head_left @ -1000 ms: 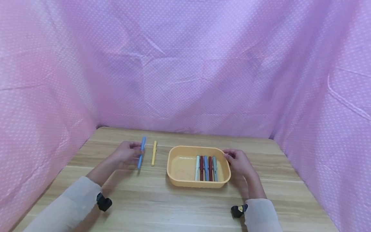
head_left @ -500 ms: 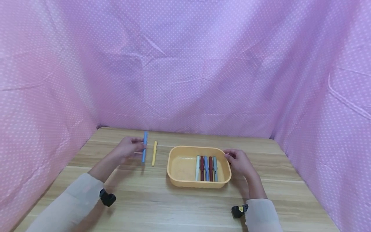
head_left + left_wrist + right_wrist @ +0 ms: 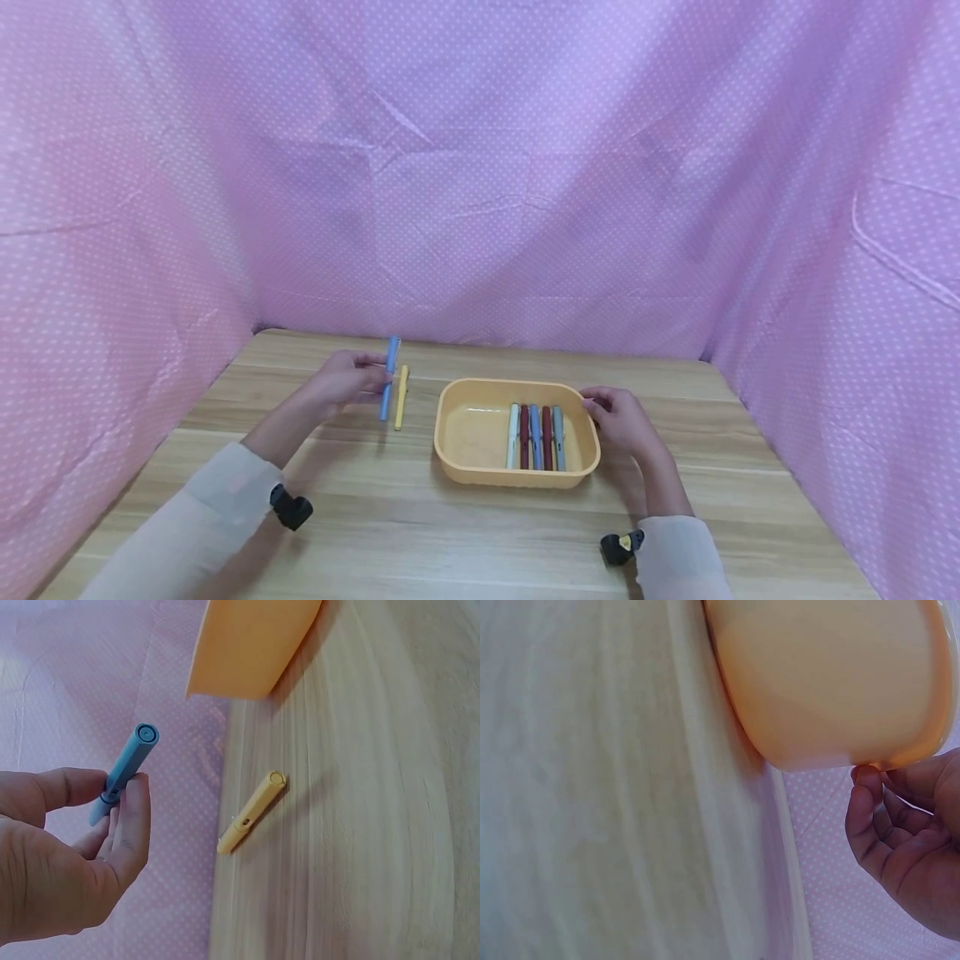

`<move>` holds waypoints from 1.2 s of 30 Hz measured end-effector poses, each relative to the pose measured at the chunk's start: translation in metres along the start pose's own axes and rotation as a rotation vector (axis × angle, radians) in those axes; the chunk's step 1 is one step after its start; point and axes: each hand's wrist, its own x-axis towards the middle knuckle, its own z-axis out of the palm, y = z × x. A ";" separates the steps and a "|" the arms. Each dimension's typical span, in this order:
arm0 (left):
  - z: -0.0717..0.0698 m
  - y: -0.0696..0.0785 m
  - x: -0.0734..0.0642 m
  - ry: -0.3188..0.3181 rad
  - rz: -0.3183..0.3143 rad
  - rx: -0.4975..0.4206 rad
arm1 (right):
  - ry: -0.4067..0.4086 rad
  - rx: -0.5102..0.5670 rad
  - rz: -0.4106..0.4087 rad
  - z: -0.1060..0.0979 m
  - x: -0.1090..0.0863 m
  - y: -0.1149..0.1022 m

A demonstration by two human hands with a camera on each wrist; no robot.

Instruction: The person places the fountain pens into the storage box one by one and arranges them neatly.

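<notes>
My left hand (image 3: 343, 385) pinches a blue pen (image 3: 392, 356) between thumb and fingers, raised over the table. In the left wrist view, the end of the blue pen (image 3: 132, 759) points away from the fingertips. Just right of it, a yellow pen (image 3: 402, 400) lies on the tabletop. My right hand (image 3: 619, 418) grips the right end of a yellow-orange plastic box (image 3: 510, 477) at its rim. Inside, toward the right, several pens lie side by side: pale green (image 3: 512, 437), dark red, blue and grey-green (image 3: 558, 439). The right wrist view shows the fingertips against the box wall (image 3: 832, 682).
The wooden table (image 3: 450, 542) has its back edge against a pink dotted curtain (image 3: 480, 208), which also hangs at both sides. A small black camera sits on each wrist, the left one (image 3: 291, 507) and the right one (image 3: 617, 549).
My left hand has moved right and slightly away from me with the blue pen, bringing it close beside the yellow pen. My right hand stays at the box.
</notes>
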 end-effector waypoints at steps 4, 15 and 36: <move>0.005 0.004 0.001 -0.004 0.002 -0.002 | -0.001 -0.001 -0.001 0.000 -0.001 -0.001; 0.020 0.008 0.007 -0.011 -0.009 0.002 | -0.004 0.002 -0.009 0.000 0.000 0.000; 0.059 0.015 0.023 -0.053 -0.015 -0.023 | 0.000 0.002 -0.001 0.001 0.001 0.000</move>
